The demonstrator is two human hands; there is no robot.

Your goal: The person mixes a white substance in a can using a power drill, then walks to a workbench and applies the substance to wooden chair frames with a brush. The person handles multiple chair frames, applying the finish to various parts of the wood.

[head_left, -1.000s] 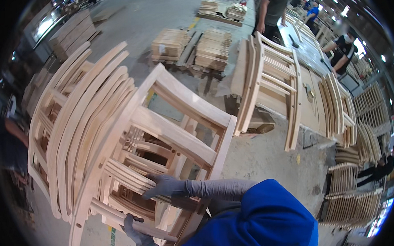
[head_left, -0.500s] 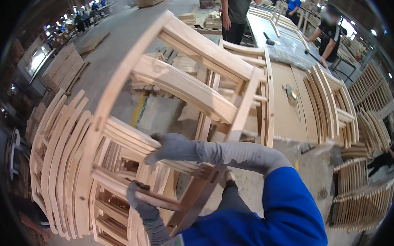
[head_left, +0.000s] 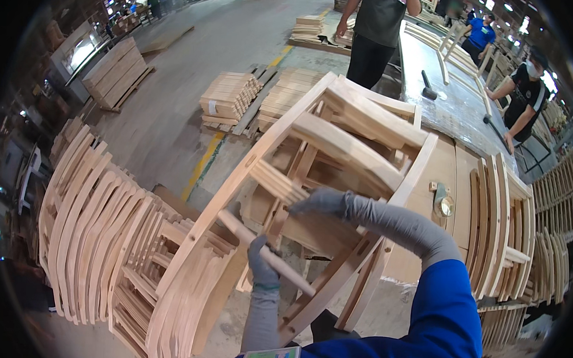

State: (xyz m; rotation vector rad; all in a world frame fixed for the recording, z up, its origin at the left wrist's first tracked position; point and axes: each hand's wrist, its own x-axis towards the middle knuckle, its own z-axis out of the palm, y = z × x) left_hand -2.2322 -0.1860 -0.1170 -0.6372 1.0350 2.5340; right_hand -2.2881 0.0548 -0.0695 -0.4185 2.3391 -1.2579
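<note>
In both gloved hands I hold a pale wooden chair frame [head_left: 346, 140], tilted in front of me. My left hand [head_left: 262, 262] is closed round its lower round rung [head_left: 295, 276]. Higher up, my right hand [head_left: 327, 205] grips the ribbed crossbar [head_left: 275, 182]; its fingertips are partly hidden behind the wood. Another wooden frame [head_left: 418, 115] shows behind the held one, beside the brown board-topped table [head_left: 456, 167]. To the left stands a row of similar curved wooden frames [head_left: 99, 215], packed close together.
A metal fitting [head_left: 443, 202] lies on the brown tabletop. More frames [head_left: 497, 220] stand at its right edge. Beyond is a plastic-covered table [head_left: 450, 90] with a mallet [head_left: 428, 89]. A person [head_left: 374, 39] stands beside it; another person [head_left: 527, 93] leans over it. Wood stacks [head_left: 229, 96] lie on the floor.
The held frame has swung right, from beside the row of frames toward the brown table, both hands still on it. My view has shifted, showing more floor and wood stacks.
</note>
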